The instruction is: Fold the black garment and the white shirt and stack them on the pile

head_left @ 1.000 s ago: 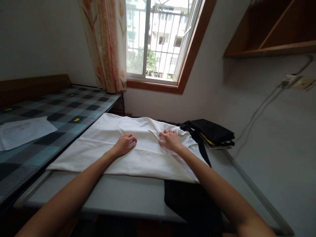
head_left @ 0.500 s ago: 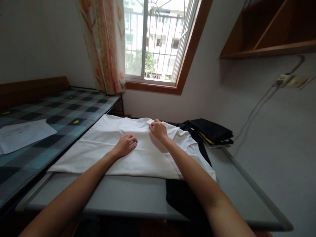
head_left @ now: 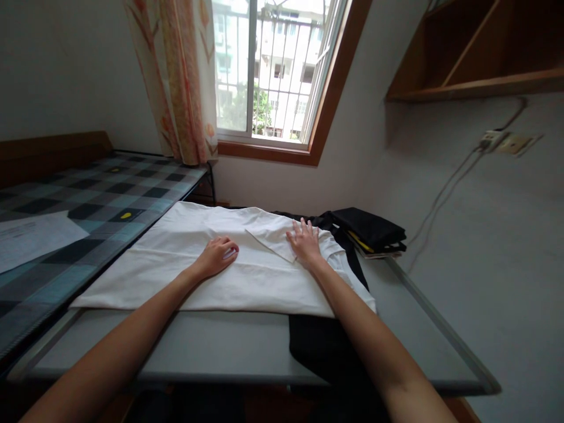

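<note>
A white shirt (head_left: 154, 264) is spread over the grey table, with a few creases along it. Toward its right part, a pointed flap of the cloth (head_left: 275, 235) lies folded over on top. My right hand (head_left: 305, 242) presses flat on the shirt at the flap's right end, fingers spread. On the middle of the shirt rests my left hand (head_left: 217, 257), fingers loosely curved with a gap between thumb and forefinger; no cloth is visibly gripped in it. Black cloth (head_left: 315, 346) shows from under the shirt at the table's front edge.
The grey table (head_left: 220, 341) has a raised rim. At its back right lies a stack of folded black cloth (head_left: 368, 228). A checked bed (head_left: 145, 194) with a paper sheet (head_left: 39, 238) adjoins on the left. Cables (head_left: 440, 194) hang along the right wall.
My right hand has moved right, let go of the cloth and flattened out; a folded flap now shows beside it. My left hand stays on the shirt. The view has shifted slightly.
</note>
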Action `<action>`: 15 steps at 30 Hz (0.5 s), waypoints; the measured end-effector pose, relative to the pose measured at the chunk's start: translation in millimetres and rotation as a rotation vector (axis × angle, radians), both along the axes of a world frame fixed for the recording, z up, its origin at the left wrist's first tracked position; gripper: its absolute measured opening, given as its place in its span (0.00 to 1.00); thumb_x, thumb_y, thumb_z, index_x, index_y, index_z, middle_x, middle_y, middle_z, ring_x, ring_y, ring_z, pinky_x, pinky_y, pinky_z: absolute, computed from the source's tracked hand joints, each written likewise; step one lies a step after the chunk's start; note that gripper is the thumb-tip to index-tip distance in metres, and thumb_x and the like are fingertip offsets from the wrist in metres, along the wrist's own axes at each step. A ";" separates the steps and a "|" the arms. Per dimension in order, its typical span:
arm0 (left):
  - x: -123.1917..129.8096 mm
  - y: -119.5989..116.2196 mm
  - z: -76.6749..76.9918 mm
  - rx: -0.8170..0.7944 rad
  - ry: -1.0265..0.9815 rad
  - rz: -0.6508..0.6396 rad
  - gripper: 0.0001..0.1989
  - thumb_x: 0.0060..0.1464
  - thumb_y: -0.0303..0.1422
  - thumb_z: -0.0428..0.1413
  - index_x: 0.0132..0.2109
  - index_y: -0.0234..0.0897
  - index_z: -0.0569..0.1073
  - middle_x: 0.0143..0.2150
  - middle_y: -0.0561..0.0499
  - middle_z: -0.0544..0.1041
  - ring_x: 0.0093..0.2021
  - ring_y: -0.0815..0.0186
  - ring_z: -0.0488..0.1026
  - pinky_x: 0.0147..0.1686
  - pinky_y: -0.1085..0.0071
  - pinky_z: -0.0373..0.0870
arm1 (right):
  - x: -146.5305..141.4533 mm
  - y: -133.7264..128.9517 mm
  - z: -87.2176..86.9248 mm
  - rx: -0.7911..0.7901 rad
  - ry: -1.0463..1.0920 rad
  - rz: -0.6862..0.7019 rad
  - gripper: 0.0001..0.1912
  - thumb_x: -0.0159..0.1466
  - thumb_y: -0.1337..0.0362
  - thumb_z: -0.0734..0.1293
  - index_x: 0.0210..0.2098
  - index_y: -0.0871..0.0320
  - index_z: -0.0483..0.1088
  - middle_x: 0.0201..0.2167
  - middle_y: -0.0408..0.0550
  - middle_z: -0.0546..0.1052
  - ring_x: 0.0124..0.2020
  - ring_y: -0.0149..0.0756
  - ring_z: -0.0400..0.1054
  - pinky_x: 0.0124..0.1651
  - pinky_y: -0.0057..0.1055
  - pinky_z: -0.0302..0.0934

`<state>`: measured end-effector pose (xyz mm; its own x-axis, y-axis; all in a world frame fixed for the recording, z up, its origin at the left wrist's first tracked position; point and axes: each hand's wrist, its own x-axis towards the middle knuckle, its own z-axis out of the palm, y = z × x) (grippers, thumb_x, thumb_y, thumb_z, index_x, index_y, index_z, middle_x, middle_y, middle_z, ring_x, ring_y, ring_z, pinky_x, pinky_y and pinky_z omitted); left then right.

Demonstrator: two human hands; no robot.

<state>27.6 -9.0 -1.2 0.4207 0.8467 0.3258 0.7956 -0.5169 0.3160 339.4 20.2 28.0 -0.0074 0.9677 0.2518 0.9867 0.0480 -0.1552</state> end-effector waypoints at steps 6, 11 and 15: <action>1.3 -1.1 1.6 -0.005 0.001 0.009 0.12 0.61 0.37 0.52 0.43 0.40 0.78 0.44 0.45 0.77 0.47 0.54 0.73 0.51 0.55 0.66 | 37.5 1.9 0.6 0.149 0.290 -0.275 0.35 0.64 0.60 0.65 0.69 0.64 0.61 0.60 0.65 0.73 0.60 0.56 0.67 0.61 0.46 0.60; 1.4 -1.3 2.5 -0.024 -0.004 0.012 0.12 0.62 0.38 0.52 0.43 0.40 0.78 0.44 0.45 0.77 0.48 0.54 0.72 0.51 0.56 0.66 | 61.9 21.4 13.2 -0.089 0.493 -0.292 0.20 0.62 0.56 0.70 0.51 0.56 0.77 0.48 0.54 0.81 0.52 0.48 0.74 0.54 0.38 0.65; 0.6 -0.7 1.7 -0.022 -0.007 0.012 0.12 0.61 0.38 0.52 0.43 0.40 0.78 0.45 0.45 0.77 0.47 0.54 0.73 0.50 0.56 0.66 | 71.6 40.2 31.1 -0.224 0.537 -0.258 0.16 0.59 0.64 0.72 0.47 0.61 0.78 0.37 0.52 0.82 0.36 0.38 0.76 0.36 0.28 0.67</action>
